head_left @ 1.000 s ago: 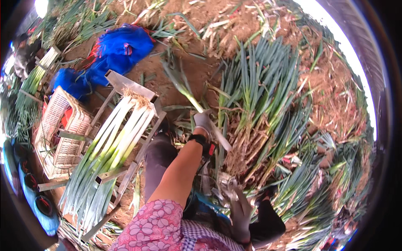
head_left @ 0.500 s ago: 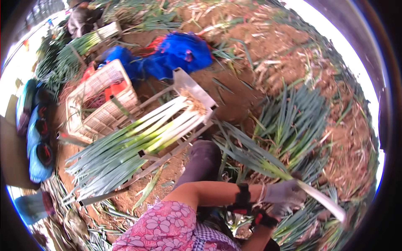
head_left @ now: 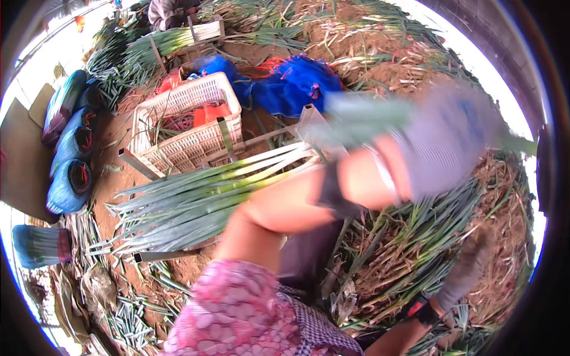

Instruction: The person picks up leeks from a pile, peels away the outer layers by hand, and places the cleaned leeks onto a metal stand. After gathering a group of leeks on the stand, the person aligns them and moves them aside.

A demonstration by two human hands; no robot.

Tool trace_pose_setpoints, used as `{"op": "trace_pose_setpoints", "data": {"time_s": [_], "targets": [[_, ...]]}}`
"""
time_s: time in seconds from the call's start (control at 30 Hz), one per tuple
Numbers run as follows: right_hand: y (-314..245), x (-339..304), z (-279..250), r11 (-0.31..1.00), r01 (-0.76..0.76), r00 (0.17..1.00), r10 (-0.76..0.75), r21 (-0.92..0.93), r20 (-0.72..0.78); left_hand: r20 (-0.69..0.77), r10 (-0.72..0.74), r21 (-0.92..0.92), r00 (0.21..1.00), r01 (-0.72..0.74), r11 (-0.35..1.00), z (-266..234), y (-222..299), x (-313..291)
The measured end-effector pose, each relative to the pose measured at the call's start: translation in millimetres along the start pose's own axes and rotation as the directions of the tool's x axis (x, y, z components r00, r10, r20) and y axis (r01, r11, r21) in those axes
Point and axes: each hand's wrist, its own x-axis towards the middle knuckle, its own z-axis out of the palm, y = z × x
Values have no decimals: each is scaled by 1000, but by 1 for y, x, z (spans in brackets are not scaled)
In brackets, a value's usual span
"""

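Across the upper right of the head view: left hand (head_left: 445, 139), grey glove, heavily motion-blurred, closed around a pale green leek stalk (head_left: 362, 118) running leftward from the fist; a darker green strip past the glove toward the right rim, probably the same stalk. Grip detail lost to blur; fingers wrapped, not spread. Dark wrist strap (head_left: 335, 193) on the bare forearm, pink patterned sleeve (head_left: 237, 314) below.

Lower right: right hand (head_left: 466, 267), grey glove, resting down on the loose leek pile (head_left: 409, 237) on the soil; fingers partly buried in leaves, whether closed on anything cannot be told. Red and black cuff at the wrist.

Centre left: metal frame rack (head_left: 312, 118), loaded with trimmed leeks (head_left: 196, 202) lying parallel, white ends toward the upper right, green tops fanned lower left. Held stalk above and right of the rack's upper end, apart from the stack.

Behind the rack: white plastic crate (head_left: 190, 127), orange items inside. Blue mesh bags (head_left: 285, 86) just beyond, on reddish soil (head_left: 119, 160).

Left rim: blue wrapped bundles (head_left: 71, 160) stacked in a row, another bundle (head_left: 38, 246) lower down. Top left: second rack of leeks (head_left: 172, 38), a crouching person (head_left: 169, 10) behind it, largely cut off.
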Motion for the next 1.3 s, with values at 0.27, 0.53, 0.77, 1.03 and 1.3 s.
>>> {"op": "trace_pose_setpoints", "data": {"time_s": [0.27,0.53,0.77,1.03,1.3], "targets": [[90,-73,24,775,-628,776,630,-69,20,648,-126,362,751,-158,919,-162,-234,-106],[117,-96,42,608,-783,615,788,-128,-21,799,-579,580,161,49,813,-131,-279,-411],[144,-115,48,568,-794,568,820,-215,69,750,-624,614,220,123,780,-85,-269,-470],[160,-132,81,482,-822,454,876,-303,160,758,-615,645,-218,105,757,-62,-283,-511],[187,-151,70,339,-886,335,940,-317,67,679,-617,733,-398,408,544,-64,-277,-496]]}}
